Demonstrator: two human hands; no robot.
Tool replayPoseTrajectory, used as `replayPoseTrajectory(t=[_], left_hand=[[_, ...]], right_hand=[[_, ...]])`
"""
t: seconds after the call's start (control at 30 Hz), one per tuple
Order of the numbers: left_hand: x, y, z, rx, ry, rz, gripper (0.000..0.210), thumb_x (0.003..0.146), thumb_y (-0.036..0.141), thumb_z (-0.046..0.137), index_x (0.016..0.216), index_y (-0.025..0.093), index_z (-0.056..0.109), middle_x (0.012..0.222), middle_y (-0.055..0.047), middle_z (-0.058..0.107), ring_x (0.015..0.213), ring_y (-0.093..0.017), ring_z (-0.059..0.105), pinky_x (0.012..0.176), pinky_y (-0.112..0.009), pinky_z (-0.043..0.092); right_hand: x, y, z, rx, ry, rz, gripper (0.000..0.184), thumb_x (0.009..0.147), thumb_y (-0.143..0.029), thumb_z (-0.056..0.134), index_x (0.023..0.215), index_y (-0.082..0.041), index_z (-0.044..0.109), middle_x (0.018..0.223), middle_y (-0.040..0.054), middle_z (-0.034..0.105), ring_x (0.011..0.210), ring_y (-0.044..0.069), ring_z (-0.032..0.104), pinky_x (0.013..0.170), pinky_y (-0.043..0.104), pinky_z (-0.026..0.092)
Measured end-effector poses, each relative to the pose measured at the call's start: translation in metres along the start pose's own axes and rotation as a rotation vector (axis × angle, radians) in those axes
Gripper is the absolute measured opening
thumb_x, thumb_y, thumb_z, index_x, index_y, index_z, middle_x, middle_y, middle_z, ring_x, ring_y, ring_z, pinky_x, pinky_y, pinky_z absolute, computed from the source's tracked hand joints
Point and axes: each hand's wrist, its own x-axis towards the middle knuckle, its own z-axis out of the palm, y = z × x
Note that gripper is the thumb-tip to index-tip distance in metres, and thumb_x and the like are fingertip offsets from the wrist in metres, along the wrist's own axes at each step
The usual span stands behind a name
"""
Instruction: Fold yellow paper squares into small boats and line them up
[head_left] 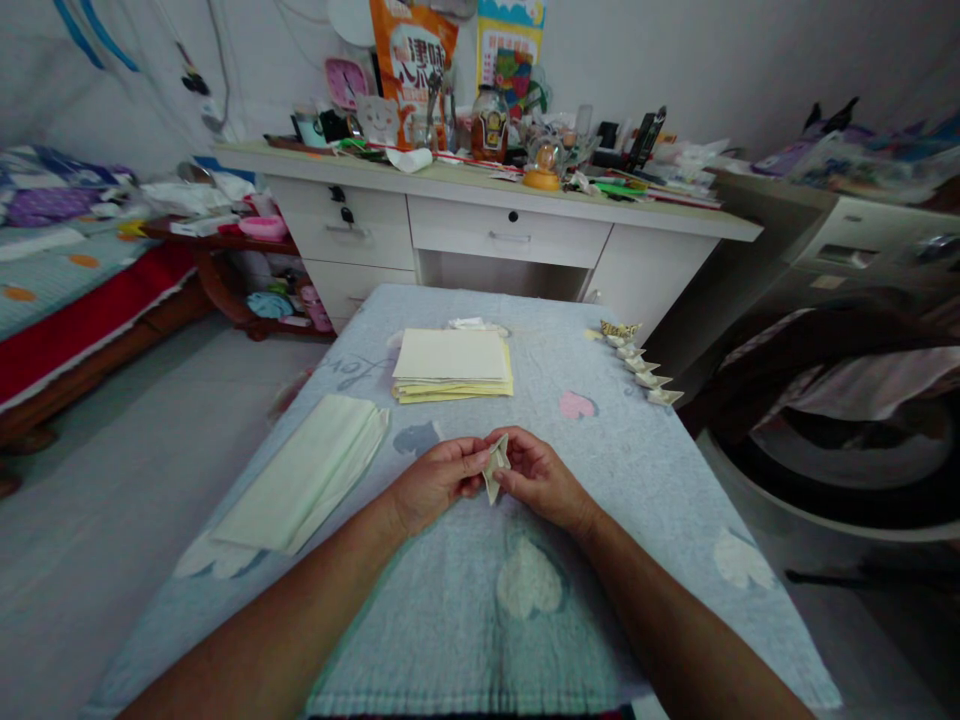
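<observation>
Between my two hands, over the middle of the cloth-covered table [465,620], is a small folded paper boat [496,468], its pointed end toward me. My left hand [448,475] pinches its left side between thumb and fingers. On the other side, my right hand [541,478] grips it with the thumb at the front and fingers behind. Parts of the boat are hidden under the fingers. Several finished-looking paper boats [649,380] stand in a slanted row at the table's right edge, the farthest one patterned yellow and dark.
Beyond my hands lies a stack of cream and yellow paper [452,355]. Pale folded sheets [307,470] lie to the left. A cluttered white desk [465,215] stands behind the table, a washing machine [847,260] at right, a bed [82,280] at left.
</observation>
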Motion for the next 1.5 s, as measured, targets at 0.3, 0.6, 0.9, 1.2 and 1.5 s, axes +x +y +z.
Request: replayPoseTrajectory(t=[0.3, 0.6, 0.9, 1.2, 1.5], left_hand=[[0.000, -0.001, 0.002, -0.031, 0.025, 0.016, 0.038, 0.069, 0.043, 0.075, 0.086, 0.010, 0.067, 0.071, -0.003, 0.060, 0.060, -0.010, 0.048, 0.058, -0.023, 0.035], [0.001, -0.002, -0.001, 0.008, 0.008, 0.009, 0.035, 0.074, 0.042, 0.073, 0.088, 0.011, 0.064, 0.068, 0.000, 0.054, 0.056, -0.007, 0.043, 0.051, -0.019, 0.028], [0.003, -0.003, 0.001, -0.073, 0.092, 0.045, 0.032, 0.073, 0.039, 0.074, 0.084, 0.012, 0.064, 0.068, 0.000, 0.053, 0.057, -0.006, 0.044, 0.049, -0.018, 0.030], [0.002, -0.003, 0.000, -0.099, 0.058, 0.036, 0.029, 0.075, 0.038, 0.073, 0.086, 0.012, 0.063, 0.074, -0.001, 0.055, 0.062, -0.007, 0.045, 0.051, -0.019, 0.030], [0.001, 0.000, 0.004, -0.113, 0.064, 0.043, 0.030, 0.072, 0.037, 0.076, 0.083, 0.012, 0.063, 0.071, 0.000, 0.054, 0.062, -0.007, 0.045, 0.051, -0.020, 0.029]], right_hand=[[-0.002, 0.005, 0.000, -0.077, -0.004, 0.024, 0.036, 0.080, -0.029, 0.068, 0.112, -0.022, 0.054, 0.087, 0.0003, 0.059, 0.077, 0.013, 0.057, 0.073, 0.027, 0.047], [-0.002, -0.004, 0.000, -0.044, 0.051, 0.031, 0.045, 0.079, -0.036, 0.069, 0.117, -0.023, 0.050, 0.083, -0.0009, 0.054, 0.074, 0.012, 0.054, 0.066, 0.024, 0.045], [-0.002, -0.016, 0.004, -0.562, 0.256, -0.236, 0.015, 0.079, -0.019, 0.065, 0.090, -0.021, 0.055, 0.089, 0.0005, 0.048, 0.073, 0.011, 0.050, 0.065, 0.023, 0.044], [-0.002, -0.018, 0.008, -0.676, 0.241, -0.321, 0.018, 0.082, -0.015, 0.063, 0.099, -0.022, 0.063, 0.087, 0.0006, 0.050, 0.068, 0.010, 0.052, 0.063, 0.024, 0.046], [-0.003, -0.013, 0.008, -0.704, 0.271, -0.315, 0.016, 0.084, -0.018, 0.062, 0.097, -0.025, 0.068, 0.082, 0.0018, 0.055, 0.071, 0.013, 0.055, 0.065, 0.027, 0.047]])
